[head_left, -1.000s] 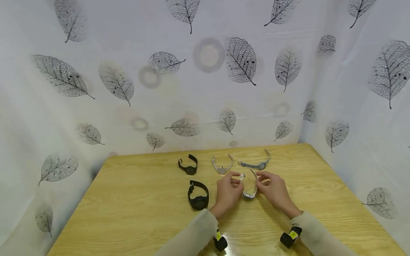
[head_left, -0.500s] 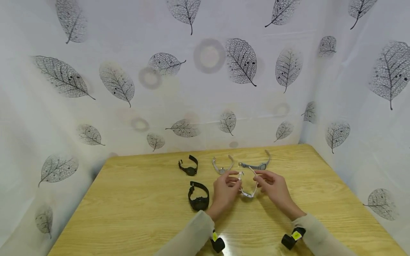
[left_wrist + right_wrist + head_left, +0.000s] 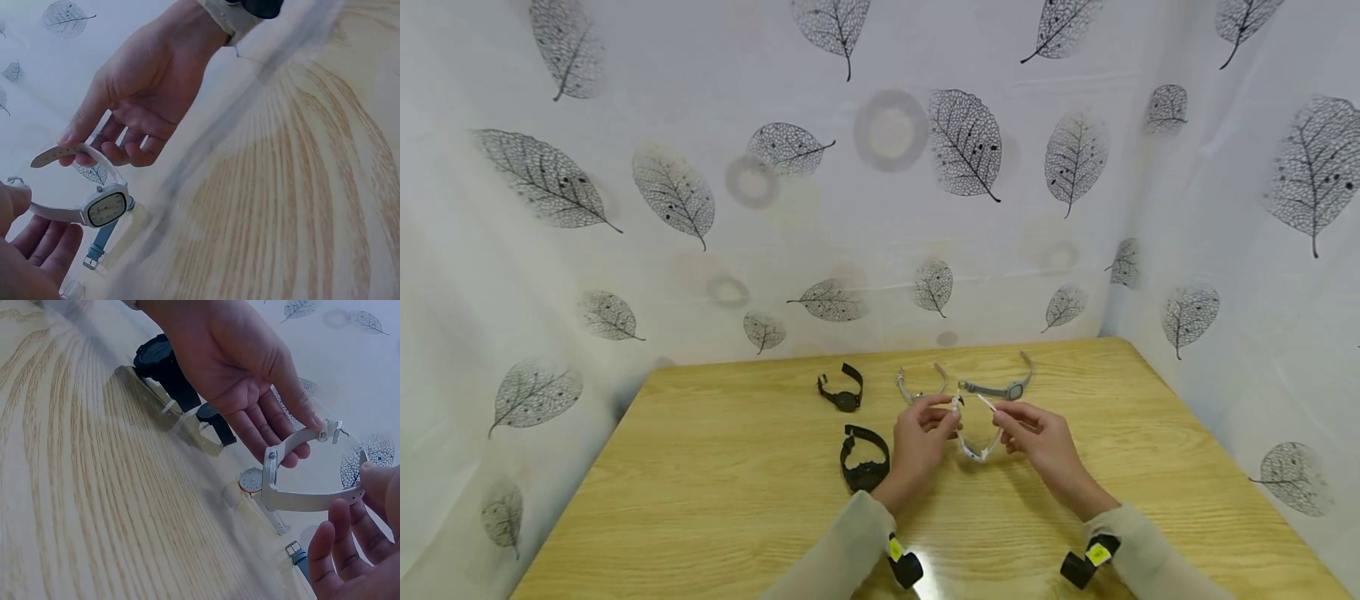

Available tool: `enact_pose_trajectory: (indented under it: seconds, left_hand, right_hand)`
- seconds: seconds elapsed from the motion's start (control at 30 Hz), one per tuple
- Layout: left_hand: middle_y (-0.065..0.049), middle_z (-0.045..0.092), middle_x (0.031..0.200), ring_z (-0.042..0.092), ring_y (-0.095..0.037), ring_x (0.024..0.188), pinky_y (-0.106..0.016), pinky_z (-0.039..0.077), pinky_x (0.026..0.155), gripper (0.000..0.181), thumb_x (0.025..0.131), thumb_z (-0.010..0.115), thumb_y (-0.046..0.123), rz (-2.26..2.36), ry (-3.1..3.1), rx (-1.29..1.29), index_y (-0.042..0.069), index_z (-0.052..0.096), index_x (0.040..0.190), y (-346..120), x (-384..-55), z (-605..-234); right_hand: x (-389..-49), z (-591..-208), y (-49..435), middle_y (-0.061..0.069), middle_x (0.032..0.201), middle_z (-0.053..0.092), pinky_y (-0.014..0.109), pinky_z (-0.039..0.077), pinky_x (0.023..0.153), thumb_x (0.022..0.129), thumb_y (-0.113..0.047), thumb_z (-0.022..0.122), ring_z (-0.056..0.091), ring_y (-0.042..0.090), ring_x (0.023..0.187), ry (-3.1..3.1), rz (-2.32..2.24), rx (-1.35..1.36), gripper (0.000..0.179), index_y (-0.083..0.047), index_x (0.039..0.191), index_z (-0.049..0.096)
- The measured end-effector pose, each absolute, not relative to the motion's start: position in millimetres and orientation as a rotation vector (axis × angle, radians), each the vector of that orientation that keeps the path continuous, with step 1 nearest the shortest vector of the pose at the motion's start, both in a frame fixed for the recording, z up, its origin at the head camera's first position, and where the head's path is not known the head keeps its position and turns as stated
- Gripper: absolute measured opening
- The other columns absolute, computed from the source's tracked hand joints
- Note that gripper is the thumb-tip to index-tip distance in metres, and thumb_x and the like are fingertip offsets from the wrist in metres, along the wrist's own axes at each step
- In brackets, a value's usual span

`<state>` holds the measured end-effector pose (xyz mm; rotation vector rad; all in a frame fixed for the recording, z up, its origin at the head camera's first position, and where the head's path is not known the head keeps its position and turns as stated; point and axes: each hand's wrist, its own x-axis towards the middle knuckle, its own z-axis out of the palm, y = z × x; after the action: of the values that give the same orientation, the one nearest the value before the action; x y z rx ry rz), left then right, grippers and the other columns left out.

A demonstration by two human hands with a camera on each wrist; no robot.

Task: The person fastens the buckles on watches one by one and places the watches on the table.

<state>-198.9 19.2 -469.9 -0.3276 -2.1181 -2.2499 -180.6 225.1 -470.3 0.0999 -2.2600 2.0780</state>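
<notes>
A white wristwatch [image 3: 973, 454] with a squarish dial hangs between my two hands over the wooden table, its strap undone and curved in a U. My left hand [image 3: 917, 437] pinches the buckle side of the strap between thumb and fingers. On the other side, my right hand [image 3: 1043, 443] grips the strap end with holes, whose tip sticks out past the thumb. The left wrist view shows the dial [image 3: 107, 209] facing the camera. From the right wrist, the case [image 3: 269, 478] appears side-on and the metal buckle [image 3: 335, 431] juts beyond the left thumb.
Left of my left hand lie a large black watch [image 3: 867, 475] and a smaller black watch [image 3: 847, 400]. Behind my hands are a pale-strapped watch [image 3: 902, 383] and a blue-grey watch [image 3: 1015, 390]. A leaf-print curtain [image 3: 880, 208] hangs along the table's [image 3: 715, 483] back edge.
My left hand has shifted a little left, widening the gap between the white watch's strap ends. The watch case has moved slightly left and up. My right hand's fingers have moved up the strap.
</notes>
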Motion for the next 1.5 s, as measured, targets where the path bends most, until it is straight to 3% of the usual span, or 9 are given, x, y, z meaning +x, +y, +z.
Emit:
enact_pose_trajectory:
  seconds: [0.27,0.47,0.6,1.0,1.23,1.5]
  left_hand:
    - [-0.024,0.072,0.102,0.073,-0.034,0.087,-0.035,0.064,0.076,0.021,0.096,0.073,0.005,-2.345,-2.086,-0.335,0.002,0.073,0.117,17.5,-201.9,-467.9]
    - [-0.018,0.074,0.095,0.072,-0.03,0.081,-0.033,0.063,0.072,0.019,0.095,0.074,0.004,-2.312,-2.098,-0.348,0.002,0.073,0.114,18.1,-203.1,-469.4]
    - [-0.022,0.073,0.095,0.071,-0.029,0.076,-0.035,0.064,0.071,0.018,0.096,0.074,0.008,-2.284,-2.114,-0.384,0.004,0.074,0.113,18.0,-205.4,-472.3]
    - [-0.024,0.071,0.093,0.069,-0.014,0.07,-0.033,0.064,0.07,0.019,0.098,0.073,0.01,-2.356,-2.053,-0.424,-0.001,0.072,0.112,17.5,-209.5,-474.1]
    - [-0.034,0.068,0.1,0.07,-0.015,0.073,-0.033,0.064,0.073,0.018,0.097,0.072,0.006,-2.431,-2.006,-0.442,-0.004,0.071,0.112,20.0,-207.9,-476.3]
    - [-0.03,0.069,0.103,0.071,-0.02,0.081,-0.035,0.063,0.081,0.023,0.097,0.072,0.006,-2.495,-2.03,-0.466,-0.001,0.071,0.119,20.3,-208.9,-478.5]
  right_hand:
    - [-179.8,-472.0,224.6,0.024,0.103,0.071,0.026,0.059,0.064,0.1,-0.022,0.071,0.064,0.011,0.075,-2.245,2.089,0.11,0.044,0.012,0.127,0.063]
    - [-178.9,-473.1,225.1,0.023,0.1,0.069,0.027,0.059,0.063,0.1,-0.021,0.071,0.062,0.011,0.073,-2.25,2.085,0.167,0.04,0.01,0.125,0.065]
    - [-177.8,-473.1,224.4,0.024,0.097,0.069,0.029,0.059,0.063,0.1,-0.021,0.071,0.061,0.012,0.071,-2.279,2.084,0.19,0.041,0.012,0.125,0.065]
    - [-174.1,-469.0,221.7,0.024,0.098,0.07,0.033,0.06,0.066,0.101,-0.021,0.069,0.062,0.015,0.073,-2.382,2.061,0.213,0.041,0.011,0.125,0.065]
    - [-176.3,-470.3,221.4,0.024,0.096,0.07,0.033,0.059,0.065,0.1,-0.022,0.07,0.062,0.015,0.072,-2.392,2.047,0.193,0.039,0.009,0.125,0.067]
    - [-176.5,-470.4,223.5,0.021,0.095,0.071,0.031,0.059,0.066,0.1,-0.022,0.071,0.062,0.013,0.072,-2.366,2.054,0.137,0.041,0.01,0.126,0.066]
